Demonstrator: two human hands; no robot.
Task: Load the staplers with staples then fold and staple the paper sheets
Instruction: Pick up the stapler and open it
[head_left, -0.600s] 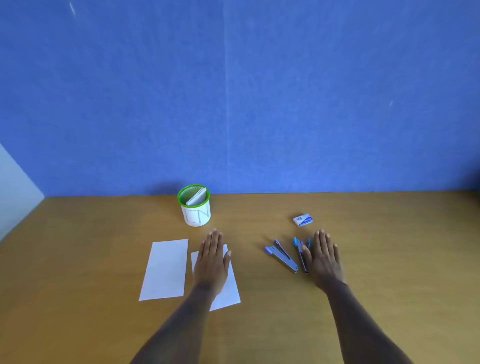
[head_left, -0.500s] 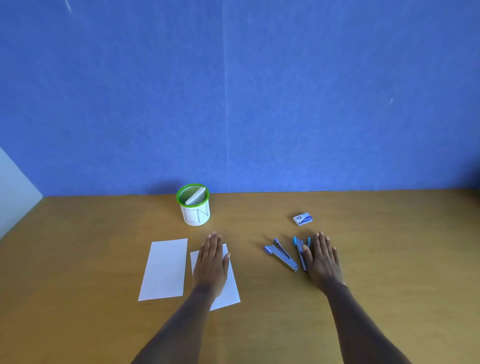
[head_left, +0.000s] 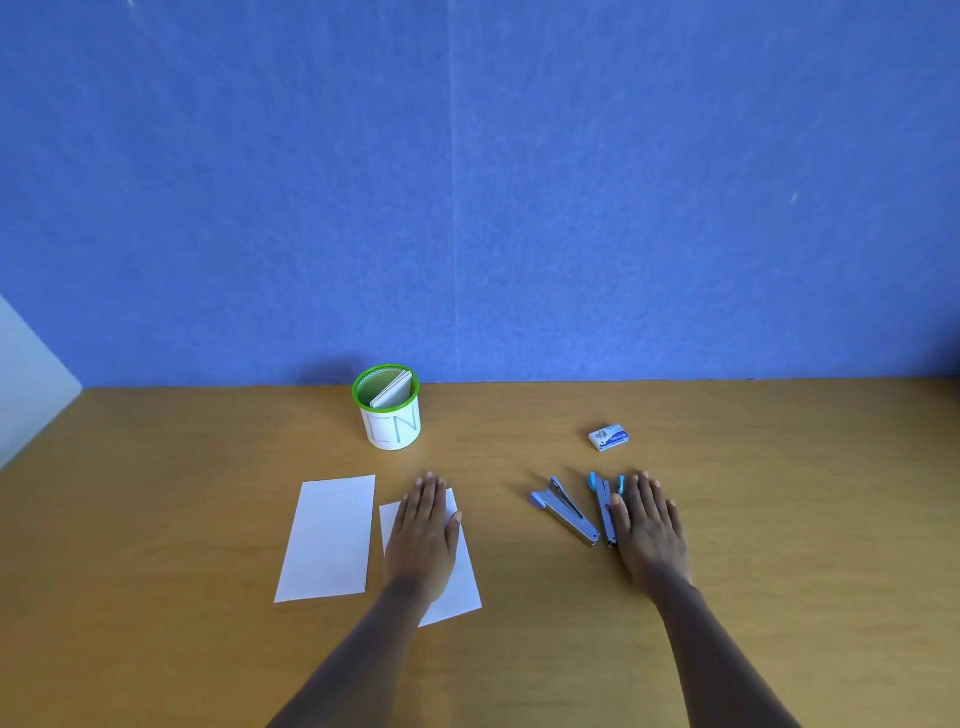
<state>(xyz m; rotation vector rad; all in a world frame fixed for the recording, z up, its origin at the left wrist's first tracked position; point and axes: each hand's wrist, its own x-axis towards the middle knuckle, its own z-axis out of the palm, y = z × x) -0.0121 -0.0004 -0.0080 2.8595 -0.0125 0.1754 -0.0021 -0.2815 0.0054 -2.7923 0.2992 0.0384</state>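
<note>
Resting flat, fingers straight: left hand (head_left: 423, 530) on one paper sheet (head_left: 457, 582), right hand (head_left: 649, 525) touching a stapler (head_left: 605, 512). Risk: unpinned sheet (head_left: 330, 538) could slide during folding.

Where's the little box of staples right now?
In the head view, the staple box lies on the table, right of centre, just beyond the blue-tipped stapler and the right hand, touching neither.

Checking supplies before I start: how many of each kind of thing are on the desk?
Flat paper sheets: 2
Staplers: 2
Staple box: 1
Green-rimmed cup, papers inside uncounted: 1
Total: 6
</note>
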